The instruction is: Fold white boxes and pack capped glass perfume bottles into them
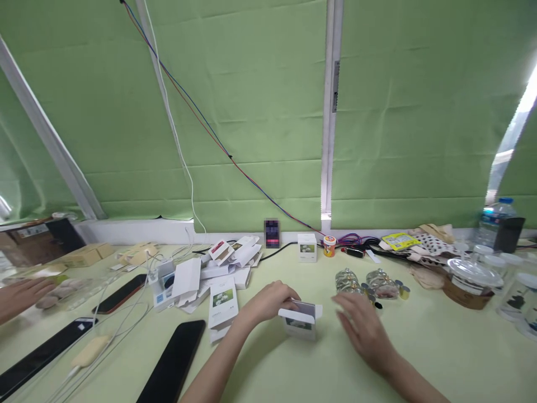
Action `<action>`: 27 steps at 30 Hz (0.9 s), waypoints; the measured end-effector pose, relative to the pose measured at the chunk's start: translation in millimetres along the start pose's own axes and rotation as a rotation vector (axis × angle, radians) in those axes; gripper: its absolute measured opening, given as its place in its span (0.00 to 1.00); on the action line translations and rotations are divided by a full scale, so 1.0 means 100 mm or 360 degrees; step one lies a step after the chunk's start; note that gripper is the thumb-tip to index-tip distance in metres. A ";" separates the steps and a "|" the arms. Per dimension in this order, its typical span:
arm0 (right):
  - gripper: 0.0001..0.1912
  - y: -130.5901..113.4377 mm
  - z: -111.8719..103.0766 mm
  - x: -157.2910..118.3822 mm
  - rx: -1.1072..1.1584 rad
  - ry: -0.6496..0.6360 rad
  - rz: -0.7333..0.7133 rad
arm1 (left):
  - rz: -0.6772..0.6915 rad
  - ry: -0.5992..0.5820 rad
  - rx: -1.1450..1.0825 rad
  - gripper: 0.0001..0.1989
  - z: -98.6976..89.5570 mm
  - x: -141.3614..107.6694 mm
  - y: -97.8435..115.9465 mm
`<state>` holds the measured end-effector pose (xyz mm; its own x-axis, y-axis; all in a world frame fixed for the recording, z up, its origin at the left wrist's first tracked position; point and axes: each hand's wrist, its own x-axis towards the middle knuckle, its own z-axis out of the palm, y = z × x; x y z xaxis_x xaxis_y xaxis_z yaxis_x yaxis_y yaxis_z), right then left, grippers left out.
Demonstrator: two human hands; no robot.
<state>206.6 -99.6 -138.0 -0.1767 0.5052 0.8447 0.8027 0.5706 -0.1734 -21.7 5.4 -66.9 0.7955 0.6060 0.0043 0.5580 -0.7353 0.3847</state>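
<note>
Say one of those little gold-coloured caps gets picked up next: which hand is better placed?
Probably the right hand: it looks empty, fingers apart, and is nearer the gold-coloured caps. The left hand is at the open white box, farther off.

White box [300, 324] with green picture on front, top open, flaps sticking out, standing upright on counter [331, 369], lower centre of frame, left hand [274, 296] holding it.

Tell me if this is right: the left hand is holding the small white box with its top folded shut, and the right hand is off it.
Not quite: the small white box has its top open, flaps spread, in the head view. The left hand holds it; the right hand is off it.
</note>
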 end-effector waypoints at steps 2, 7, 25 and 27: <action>0.10 0.27 -0.19 -0.03 -0.0020 0.0184 0.0357 | -0.0067 0.0078 -0.0057 0.13 0.02 -0.02 -0.03; 0.13 0.71 -0.47 -0.02 -0.0025 0.0279 0.0864 | -0.0192 0.0374 -0.0257 0.21 0.00 -0.02 -0.06; 0.21 0.81 -0.29 -0.08 -0.0144 -0.0176 0.0777 | 0.1144 0.0470 0.0757 0.09 1.54 -0.07 0.53; 0.20 0.72 -0.24 -0.09 -0.0212 -0.0228 0.0747 | 0.1028 0.0471 0.0697 0.09 1.50 -0.07 0.48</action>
<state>279.8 -77.9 -145.8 0.1520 0.7763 0.6118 0.8783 0.1778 -0.4438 35.0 -80.3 -187.0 0.9298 0.0346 0.3665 0.1035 -0.9800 -0.1701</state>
